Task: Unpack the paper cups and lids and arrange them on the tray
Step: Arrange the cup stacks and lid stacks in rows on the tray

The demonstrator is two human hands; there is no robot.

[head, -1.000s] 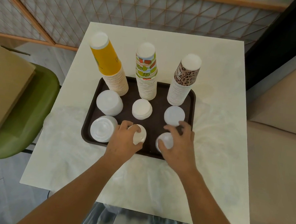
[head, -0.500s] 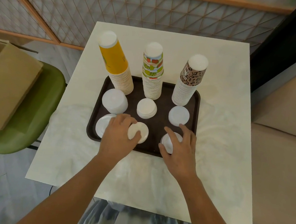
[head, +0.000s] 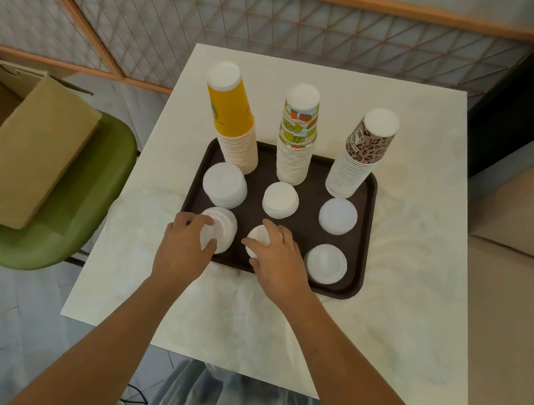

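A dark brown tray (head: 367,193) carries three upturned cup stacks at its back: yellow (head: 234,123), fruit-print (head: 296,136) and leopard-print (head: 361,156). In front of them stand two rows of white lid stacks. My left hand (head: 181,249) grips the front left lid stack (head: 223,230). My right hand (head: 281,260) grips the front middle lid stack (head: 259,237). The front right lid stack (head: 327,263) stands free. Behind are three more lid stacks: left (head: 224,184), middle (head: 280,200) and right (head: 337,215).
The tray lies on a white square table (head: 405,316). A green chair (head: 70,214) at the left holds a cardboard box (head: 24,150). A beige bench (head: 516,261) runs along the right. A lattice screen stands behind the table.
Both hands have shifted one stack to the left: the left from the front middle stack to the front left, the right from the front right stack to the front middle. The camera has panned left.
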